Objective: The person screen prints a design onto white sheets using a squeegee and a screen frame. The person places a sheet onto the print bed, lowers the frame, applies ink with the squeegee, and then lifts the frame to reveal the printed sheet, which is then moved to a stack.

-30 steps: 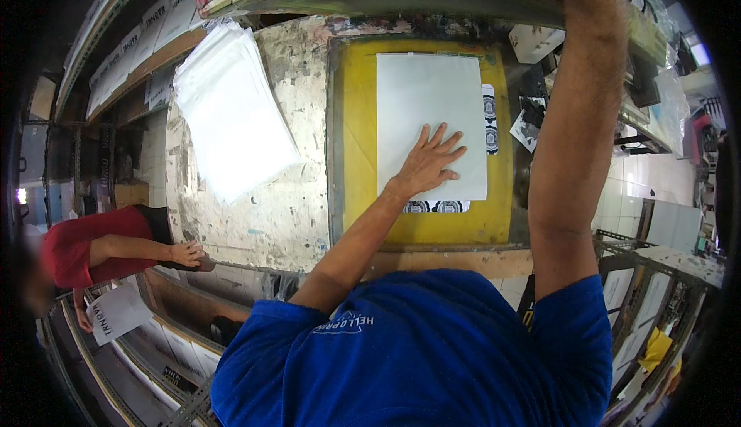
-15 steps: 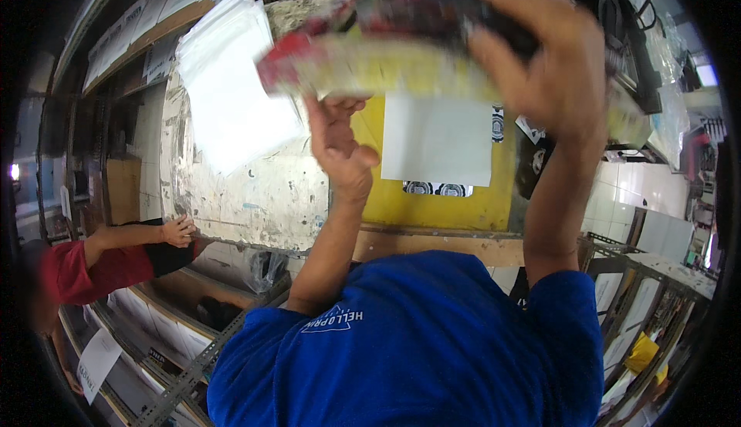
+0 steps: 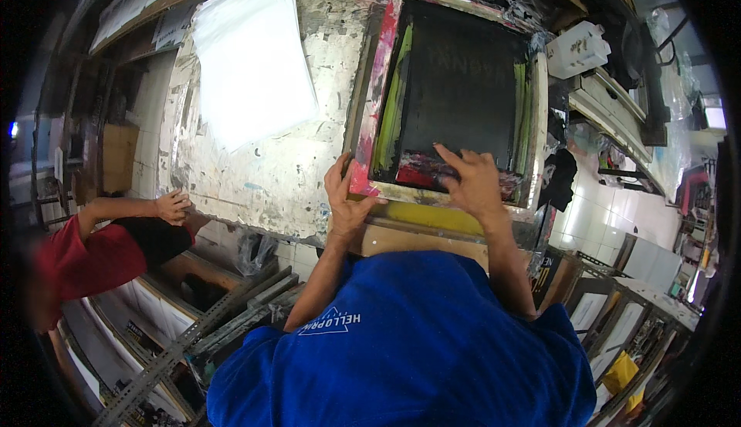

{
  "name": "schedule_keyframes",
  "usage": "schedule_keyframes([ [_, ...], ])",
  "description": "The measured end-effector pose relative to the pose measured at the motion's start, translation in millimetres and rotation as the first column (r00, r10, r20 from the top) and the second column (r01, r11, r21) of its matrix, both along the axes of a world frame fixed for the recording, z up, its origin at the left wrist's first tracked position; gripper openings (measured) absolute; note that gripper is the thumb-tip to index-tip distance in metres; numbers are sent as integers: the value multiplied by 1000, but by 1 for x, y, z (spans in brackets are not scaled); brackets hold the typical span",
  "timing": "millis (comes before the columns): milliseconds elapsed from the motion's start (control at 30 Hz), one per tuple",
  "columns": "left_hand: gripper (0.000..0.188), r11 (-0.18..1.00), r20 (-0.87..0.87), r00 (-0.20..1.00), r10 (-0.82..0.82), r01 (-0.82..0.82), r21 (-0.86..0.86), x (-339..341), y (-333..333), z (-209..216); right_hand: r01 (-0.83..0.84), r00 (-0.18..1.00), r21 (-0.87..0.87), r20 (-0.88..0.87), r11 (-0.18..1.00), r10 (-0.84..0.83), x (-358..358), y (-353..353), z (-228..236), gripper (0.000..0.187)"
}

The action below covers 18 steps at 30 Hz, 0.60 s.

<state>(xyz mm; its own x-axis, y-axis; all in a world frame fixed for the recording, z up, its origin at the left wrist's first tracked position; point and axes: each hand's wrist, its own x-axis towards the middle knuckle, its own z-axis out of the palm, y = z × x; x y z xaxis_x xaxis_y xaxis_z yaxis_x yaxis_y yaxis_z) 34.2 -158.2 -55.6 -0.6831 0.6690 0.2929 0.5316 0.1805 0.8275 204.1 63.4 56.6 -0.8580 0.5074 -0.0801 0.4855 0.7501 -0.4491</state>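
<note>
A screen-printing frame [image 3: 376, 80] lies flat in front of me, its mesh dark with ink and green along the sides. My left hand [image 3: 347, 203] holds the frame's near left corner, with the fingers along the left side and the thumb at the near edge. My right hand [image 3: 477, 184] is over the near end of the screen with its fingers spread and nothing gripped. Red and black smears mark the screen near that hand. A strip of yellow board [image 3: 432, 217] shows below the frame, which hides the rest of it.
A stack of white sheets [image 3: 251, 64] lies on the paint-stained table [image 3: 255, 188] to the left. A white plastic container [image 3: 577, 50] stands right of the frame. At the left, a person in a red shirt [image 3: 96, 261] rests a hand by the table corner. Metal shelving surrounds the table.
The frame has come down from its raised, tilted position and covers the white sheet on the yellow board. Both hands have moved down toward me, the right from the frame's upper side.
</note>
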Motion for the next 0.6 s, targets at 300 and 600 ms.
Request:
schedule_keyframes([
  [300, 86, 972, -59, 998, 26, -39, -233, 1, -9, 3, 83, 985, 206, -165, 975, -49, -39, 60, -70, 80],
  [600, 89, 975, -57, 998, 18, -30, -220, 0, -14, -4, 119, 967, 392, -253, 912, -18, -121, 196, -90, 81],
])
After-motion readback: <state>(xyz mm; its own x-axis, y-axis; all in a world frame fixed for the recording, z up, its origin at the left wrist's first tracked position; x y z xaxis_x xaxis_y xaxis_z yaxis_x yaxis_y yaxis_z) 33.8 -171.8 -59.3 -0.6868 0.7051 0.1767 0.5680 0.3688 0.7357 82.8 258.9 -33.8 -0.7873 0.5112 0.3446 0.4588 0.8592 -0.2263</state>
